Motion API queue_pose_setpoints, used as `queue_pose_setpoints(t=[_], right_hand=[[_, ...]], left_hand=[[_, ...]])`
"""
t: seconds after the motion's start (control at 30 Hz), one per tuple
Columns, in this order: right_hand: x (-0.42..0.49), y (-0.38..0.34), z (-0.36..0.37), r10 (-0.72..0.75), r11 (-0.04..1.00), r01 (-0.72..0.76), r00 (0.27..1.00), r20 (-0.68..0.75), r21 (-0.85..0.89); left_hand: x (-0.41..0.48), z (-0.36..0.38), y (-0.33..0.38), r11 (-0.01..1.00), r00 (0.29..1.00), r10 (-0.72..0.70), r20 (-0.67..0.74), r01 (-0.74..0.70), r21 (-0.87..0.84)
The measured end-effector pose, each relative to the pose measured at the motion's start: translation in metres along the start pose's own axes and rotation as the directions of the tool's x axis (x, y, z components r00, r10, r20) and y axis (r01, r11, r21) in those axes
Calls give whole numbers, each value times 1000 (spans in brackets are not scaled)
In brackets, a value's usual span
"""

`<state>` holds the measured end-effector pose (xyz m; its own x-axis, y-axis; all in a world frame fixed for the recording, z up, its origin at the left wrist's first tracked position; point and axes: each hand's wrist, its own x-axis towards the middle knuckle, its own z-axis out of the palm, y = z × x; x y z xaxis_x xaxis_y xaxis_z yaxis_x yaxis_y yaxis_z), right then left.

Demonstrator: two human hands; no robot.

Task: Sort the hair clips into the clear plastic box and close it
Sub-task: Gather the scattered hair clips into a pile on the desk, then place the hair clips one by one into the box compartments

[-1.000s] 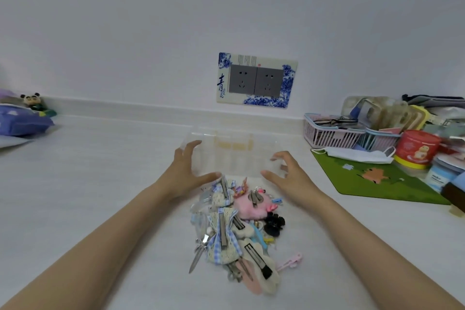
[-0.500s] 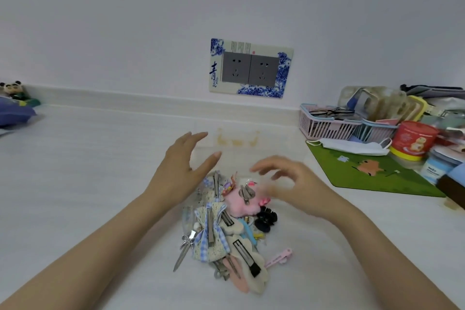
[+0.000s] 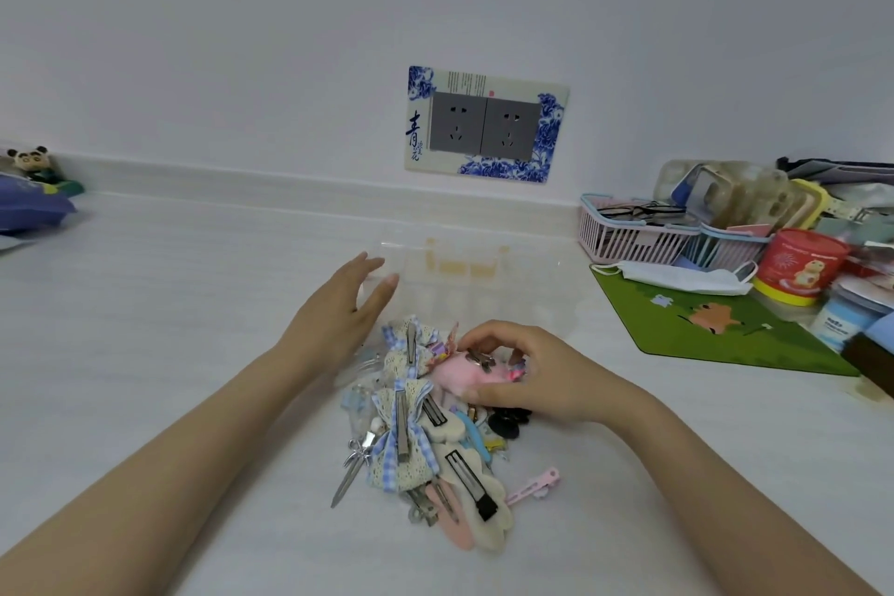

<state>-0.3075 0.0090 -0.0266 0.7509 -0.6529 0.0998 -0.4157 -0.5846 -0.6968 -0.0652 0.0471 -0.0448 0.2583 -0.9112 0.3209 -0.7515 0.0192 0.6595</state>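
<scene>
Two hands: left hand [image 3: 338,312] and right hand [image 3: 529,378] are extended over a white counter [image 3: 169,305].
Right grip: fingers and thumb are curled round a pink plush clip [image 3: 459,377], which is held at the top of the pile.
Left grip: fingers are kept straight and spread, nothing held.
Hair clips [image 3: 425,440]: heaped just below the right grip, touching the held clip.
Clear plastic box [image 3: 476,288]: set just beyond the grip, toward the wall; its left edge is met by the left fingertips, contact unclear.
Green mat [image 3: 716,334]: laid well right of the grip.
</scene>
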Motion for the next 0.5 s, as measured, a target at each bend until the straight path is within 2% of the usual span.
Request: queue_pose_setpoints(t=[0.17, 0.3, 0.4, 0.5], right_hand=[[0, 4, -2, -14, 1000, 14, 998, -69, 0], [-2, 6, -18, -18, 985, 41, 991, -135, 167], [-6, 4, -34, 3, 944, 60, 982, -191, 326], [-6, 1, -51, 101, 880, 77, 934, -343, 470]], left_hand=[[-3, 0, 3, 999, 999, 17, -49, -15, 35], [-3, -2, 17, 985, 975, 166, -147, -159, 60], [-4, 3, 33, 953, 951, 301, -74, -299, 38], [5, 10, 43, 916, 922, 384, 40, -387, 109]])
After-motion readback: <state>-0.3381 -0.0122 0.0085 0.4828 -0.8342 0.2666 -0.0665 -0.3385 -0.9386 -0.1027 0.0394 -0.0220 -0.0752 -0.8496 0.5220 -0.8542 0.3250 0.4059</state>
